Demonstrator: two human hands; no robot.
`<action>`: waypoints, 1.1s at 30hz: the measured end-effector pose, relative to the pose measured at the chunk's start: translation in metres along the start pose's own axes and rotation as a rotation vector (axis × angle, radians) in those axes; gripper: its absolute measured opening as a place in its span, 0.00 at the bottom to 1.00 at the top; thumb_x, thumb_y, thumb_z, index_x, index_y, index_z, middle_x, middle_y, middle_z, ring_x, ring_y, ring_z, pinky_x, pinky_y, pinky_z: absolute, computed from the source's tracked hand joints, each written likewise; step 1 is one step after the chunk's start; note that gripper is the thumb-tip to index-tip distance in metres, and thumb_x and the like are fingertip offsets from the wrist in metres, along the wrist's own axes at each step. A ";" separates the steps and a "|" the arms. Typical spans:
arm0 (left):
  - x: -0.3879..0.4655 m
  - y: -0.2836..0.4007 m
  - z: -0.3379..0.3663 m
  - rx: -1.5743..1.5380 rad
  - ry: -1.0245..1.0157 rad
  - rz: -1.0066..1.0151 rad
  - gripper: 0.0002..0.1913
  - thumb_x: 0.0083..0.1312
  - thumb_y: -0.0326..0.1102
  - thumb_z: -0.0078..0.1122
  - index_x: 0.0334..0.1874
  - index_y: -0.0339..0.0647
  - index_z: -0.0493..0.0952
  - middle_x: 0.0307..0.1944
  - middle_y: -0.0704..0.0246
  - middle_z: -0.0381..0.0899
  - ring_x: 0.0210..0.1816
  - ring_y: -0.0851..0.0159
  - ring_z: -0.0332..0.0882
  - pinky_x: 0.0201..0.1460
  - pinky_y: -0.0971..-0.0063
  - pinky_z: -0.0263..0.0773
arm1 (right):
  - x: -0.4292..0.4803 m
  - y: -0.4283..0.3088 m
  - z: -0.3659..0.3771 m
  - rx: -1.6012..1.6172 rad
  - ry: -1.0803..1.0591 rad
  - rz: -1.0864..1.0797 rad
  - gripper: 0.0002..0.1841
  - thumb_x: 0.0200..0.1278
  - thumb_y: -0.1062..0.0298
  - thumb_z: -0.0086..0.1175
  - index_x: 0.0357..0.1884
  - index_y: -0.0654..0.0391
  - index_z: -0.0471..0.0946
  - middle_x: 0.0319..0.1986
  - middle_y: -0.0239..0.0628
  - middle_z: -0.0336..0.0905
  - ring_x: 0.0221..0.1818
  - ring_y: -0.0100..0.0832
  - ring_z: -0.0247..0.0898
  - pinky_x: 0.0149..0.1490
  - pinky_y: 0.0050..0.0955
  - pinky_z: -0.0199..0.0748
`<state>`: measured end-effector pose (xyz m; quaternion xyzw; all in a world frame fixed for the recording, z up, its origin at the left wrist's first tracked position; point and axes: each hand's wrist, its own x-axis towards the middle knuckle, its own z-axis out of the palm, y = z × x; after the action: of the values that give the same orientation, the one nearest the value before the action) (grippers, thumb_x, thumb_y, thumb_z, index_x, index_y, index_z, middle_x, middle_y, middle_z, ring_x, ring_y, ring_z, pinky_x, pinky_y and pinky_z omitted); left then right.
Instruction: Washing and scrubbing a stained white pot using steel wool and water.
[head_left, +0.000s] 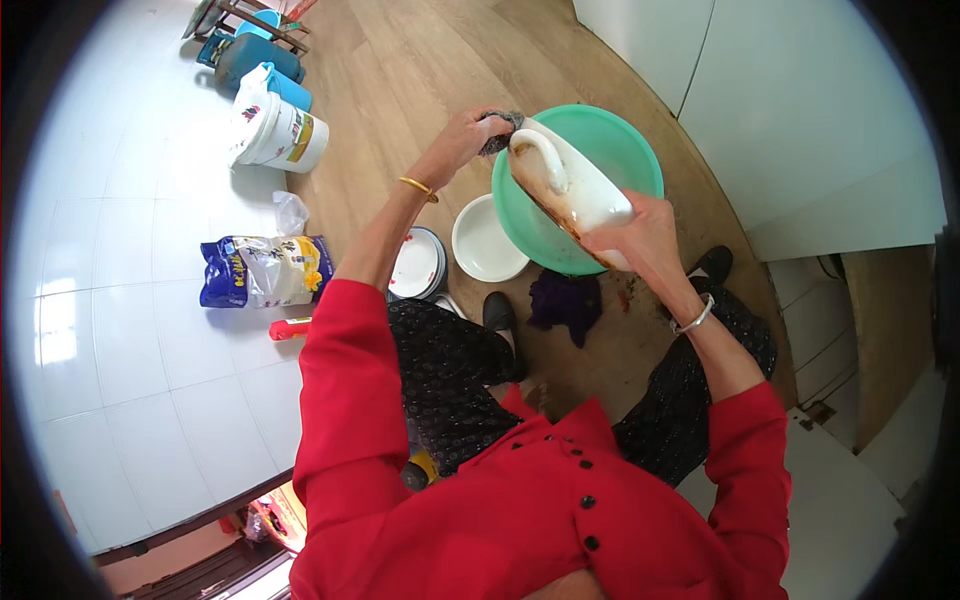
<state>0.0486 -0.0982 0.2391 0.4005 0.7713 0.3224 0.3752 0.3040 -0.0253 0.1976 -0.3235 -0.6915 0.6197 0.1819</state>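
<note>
My left hand (466, 139) grips a dark grey scouring pad (498, 135) at the far end of a white pot (581, 180). The pot is tipped on its side, with a loop handle (546, 154) facing up and brown stains along its lower edge. My right hand (641, 232) clasps the pot's near end. Beneath the pot stands a round green plastic basin (645, 161), partly covered by it. The pot's inside is turned out of sight.
Beside the basin lie a white bowl (487, 240), stacked plates (414, 262) and a dark purple cloth (566, 304). Along the tiled wall are a rice bag (266, 270), a white bucket (289, 135) and a gas cylinder (259, 64). White cabinets (810, 112) stand at right.
</note>
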 end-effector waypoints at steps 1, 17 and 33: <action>-0.003 -0.002 0.000 -0.055 0.012 0.029 0.15 0.65 0.35 0.47 0.44 0.32 0.79 0.48 0.70 0.75 0.42 0.73 0.73 0.45 0.81 0.68 | -0.003 -0.006 -0.001 0.094 -0.002 0.046 0.23 0.31 0.71 0.69 0.37 0.64 0.82 0.27 0.37 0.83 0.28 0.25 0.77 0.37 0.25 0.74; 0.014 -0.033 0.020 0.270 0.083 0.392 0.16 0.55 0.32 0.62 0.46 0.40 0.79 0.41 0.65 0.79 0.45 0.66 0.76 0.52 0.75 0.70 | -0.026 0.008 -0.006 -0.143 -0.157 -0.238 0.15 0.31 0.71 0.70 0.25 0.65 0.79 0.18 0.39 0.76 0.22 0.27 0.74 0.29 0.26 0.69; -0.058 0.072 0.033 0.579 -0.152 0.877 0.09 0.45 0.30 0.64 0.30 0.38 0.79 0.40 0.65 0.74 0.43 0.58 0.75 0.45 0.68 0.71 | -0.015 0.017 -0.005 -0.110 -0.046 -0.182 0.16 0.30 0.66 0.69 0.26 0.60 0.79 0.18 0.43 0.75 0.20 0.33 0.72 0.28 0.27 0.68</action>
<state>0.1263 -0.1077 0.2984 0.7949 0.5594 0.1931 0.1340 0.3223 -0.0316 0.1841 -0.2545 -0.7550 0.5692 0.2032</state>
